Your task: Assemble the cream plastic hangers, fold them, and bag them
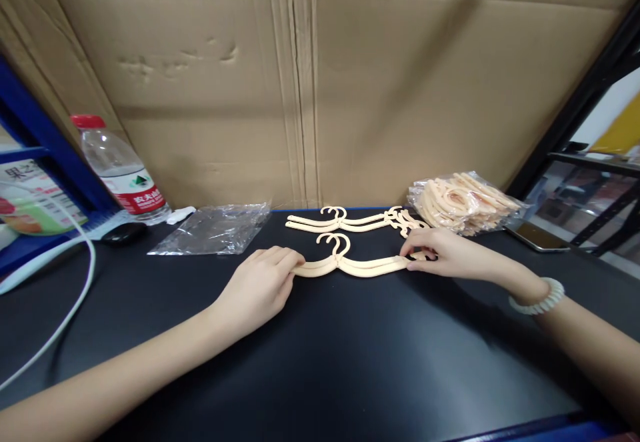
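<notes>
Two cream-coloured clothes hangers lie nearly on top of each other on the black table, their hooks curving to the left. My left hand is closed over their left end, the fingertips hidden beneath the palm side. At the other end, the thumb and fingers of my right hand pinch the tip. Just behind lies another pair of matching hangers, side by side. Small cream pieces are heaped at that pair's right end, partly hidden by my right hand.
A clear bag of cream hangers sits at the back right, near a phone. An empty plastic bag, a water bottle, a black mouse and a white cable are on the left. Cardboard stands behind.
</notes>
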{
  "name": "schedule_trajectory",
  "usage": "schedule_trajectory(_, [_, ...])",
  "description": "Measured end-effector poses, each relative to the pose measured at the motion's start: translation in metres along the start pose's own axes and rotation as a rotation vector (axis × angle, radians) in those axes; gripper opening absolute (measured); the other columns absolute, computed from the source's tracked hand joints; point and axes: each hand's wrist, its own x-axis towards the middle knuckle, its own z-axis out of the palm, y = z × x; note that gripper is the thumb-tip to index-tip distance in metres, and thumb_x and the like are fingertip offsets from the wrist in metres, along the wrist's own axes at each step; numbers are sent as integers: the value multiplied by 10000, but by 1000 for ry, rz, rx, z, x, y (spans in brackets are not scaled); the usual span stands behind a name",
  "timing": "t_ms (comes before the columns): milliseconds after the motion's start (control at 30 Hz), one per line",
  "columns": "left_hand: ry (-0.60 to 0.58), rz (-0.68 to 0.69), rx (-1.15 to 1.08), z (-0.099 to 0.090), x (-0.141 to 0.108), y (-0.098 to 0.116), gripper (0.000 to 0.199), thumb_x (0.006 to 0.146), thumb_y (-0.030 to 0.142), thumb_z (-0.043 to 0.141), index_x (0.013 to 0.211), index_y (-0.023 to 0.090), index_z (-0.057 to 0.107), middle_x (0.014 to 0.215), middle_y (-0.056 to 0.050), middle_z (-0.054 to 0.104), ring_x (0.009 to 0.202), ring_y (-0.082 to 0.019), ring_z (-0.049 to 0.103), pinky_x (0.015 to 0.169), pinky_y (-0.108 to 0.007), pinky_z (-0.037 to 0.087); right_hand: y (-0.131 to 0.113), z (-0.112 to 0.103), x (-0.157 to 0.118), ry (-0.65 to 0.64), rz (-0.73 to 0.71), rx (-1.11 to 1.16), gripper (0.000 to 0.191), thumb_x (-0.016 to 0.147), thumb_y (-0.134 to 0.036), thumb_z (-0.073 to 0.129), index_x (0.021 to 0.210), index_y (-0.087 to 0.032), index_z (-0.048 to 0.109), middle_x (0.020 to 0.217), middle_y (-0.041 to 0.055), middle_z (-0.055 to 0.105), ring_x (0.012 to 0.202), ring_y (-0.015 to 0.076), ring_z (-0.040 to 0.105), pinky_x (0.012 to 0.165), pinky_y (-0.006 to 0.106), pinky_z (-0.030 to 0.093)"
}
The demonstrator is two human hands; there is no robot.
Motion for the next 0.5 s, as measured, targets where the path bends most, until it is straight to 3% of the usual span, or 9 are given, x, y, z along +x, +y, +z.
schedule_trajectory(167, [91, 72, -15, 9, 0, -8, 274, 925, 161, 374, 1053, 153, 616, 1054, -75, 693, 963, -222, 641, 962, -437, 466, 7, 3, 1, 30, 19, -12, 250, 870, -383, 567, 905, -162, 679, 774, 49, 606, 635, 162, 509, 559, 269, 376])
schedule_trajectory(367, [120, 56, -45, 15, -1, -17, 315, 933, 197, 373, 1087, 149, 644, 1127, -84, 692, 1035, -225, 644, 1000, -430, 471, 4, 2, 1, 47, 2, 12, 272, 885, -398, 553, 940, -163, 678, 878, 74, 619, 710, 175, 547, 603, 273, 412])
schedule_trajectory(433, [130, 47, -46, 14, -1, -16, 311, 921, 196, 390, 1100, 163, 642, 1140, -79, 688, 1051, -222, 637, 1003, -429, 465, 8, 0, 0, 102, 6, 43, 299, 907, -411, 517, 989, -166, 667, 932, 85, 622, 724, 177, 561, 616, 278, 430])
schedule_trajectory(500, [156, 40, -37, 12, -2, -13, 320, 900, 207, 426, 1158, 177, 614, 1163, -76, 676, 1070, -226, 623, 983, -425, 475, 15, -2, 0, 240, 43, 12, 314, 920, -410, 476, 1004, -167, 656, 913, 86, 637, 708, 184, 565, 624, 293, 438])
